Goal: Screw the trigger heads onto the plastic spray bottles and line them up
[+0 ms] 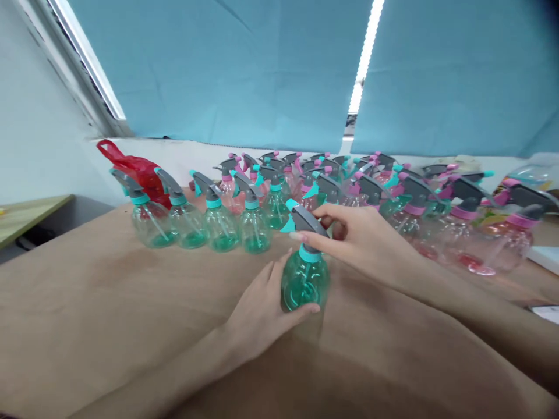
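A round green spray bottle with a teal collar and a grey and teal trigger head is held between my two hands in the middle of the view. My left hand wraps around the bottle's body from the left, its thumb across the lower front. From the right, my right hand pinches the grey spray head, thumb in front and fingers behind. The bottle stands nearly upright, a little tilted. Whether its base touches the table I cannot tell.
Left of the hands stands a row of clear green spray bottles. Behind and to the right are many more, several with pink heads. A red plastic bag lies at the back left. A blue curtain hangs behind the table.
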{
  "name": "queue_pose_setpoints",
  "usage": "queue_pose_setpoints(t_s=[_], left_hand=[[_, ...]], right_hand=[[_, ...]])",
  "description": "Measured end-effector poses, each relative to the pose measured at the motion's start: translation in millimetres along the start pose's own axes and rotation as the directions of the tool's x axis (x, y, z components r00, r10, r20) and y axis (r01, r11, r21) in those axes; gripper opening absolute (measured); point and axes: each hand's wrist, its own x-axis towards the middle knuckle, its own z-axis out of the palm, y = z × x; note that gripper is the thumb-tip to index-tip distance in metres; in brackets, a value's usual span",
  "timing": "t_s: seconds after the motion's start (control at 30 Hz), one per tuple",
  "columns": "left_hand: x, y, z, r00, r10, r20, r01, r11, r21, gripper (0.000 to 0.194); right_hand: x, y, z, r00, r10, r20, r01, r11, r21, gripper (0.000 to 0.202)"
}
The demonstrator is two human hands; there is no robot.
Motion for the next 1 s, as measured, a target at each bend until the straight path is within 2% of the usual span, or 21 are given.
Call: queue_pose_setpoints(t_s=[0.13,0.2,0.27,0.4,0.53,0.73,0.87,1.0], left_hand=[[-3.6,16.2,9.3,1.0,-0.015,0.016,0.016,0.994,-0.104,0.075],[-3.8,23.8,15.3,0.999,0.0,0.039,0.006,0.988,-0.157,0.076],[-2.5,31.9,23.0,0.998,0.011,0.057,0.0,0.982,-0.191,0.076],[4.2,49.0,41.6,0.996,0.041,0.076,-0.028,0.985,-0.167,0.08],[14.5,59.3,59.0,0.996,0.049,0.068,-0.04,0.99,-0.133,0.089],[31.4,53.2,74.7,0.992,0.12,0.04,-0.111,0.98,-0.167,0.095],[39.2,39.8,72.2,0.976,0.171,0.133,-0.147,0.974,-0.173,0.102],[44.4,23.7,64.2,0.961,0.194,0.197,-0.185,0.981,-0.064,0.106]], right_hand=[[-19.8,22.8,-10.5,0.977,-0.148,0.154,0.093,0.944,0.316,0.039],[-30.0,35.5,-12.0,0.968,-0.177,0.179,0.102,0.925,0.365,0.052],[-40.1,44.7,-10.5,0.978,-0.13,0.164,0.061,0.926,0.373,0.056],[-54.2,50.3,-5.3,0.994,0.042,0.103,-0.091,0.838,0.538,0.04],[-55.9,52.2,-4.3,0.995,0.091,0.037,-0.094,0.767,0.634,0.023],[-50.6,69.7,-2.1,0.989,0.146,-0.037,-0.087,0.752,0.653,0.018],[-45.4,80.3,0.2,0.99,0.133,-0.037,-0.077,0.757,0.649,0.017],[-40.2,88.4,0.2,0.991,0.119,-0.059,-0.056,0.778,0.626,0.016]])
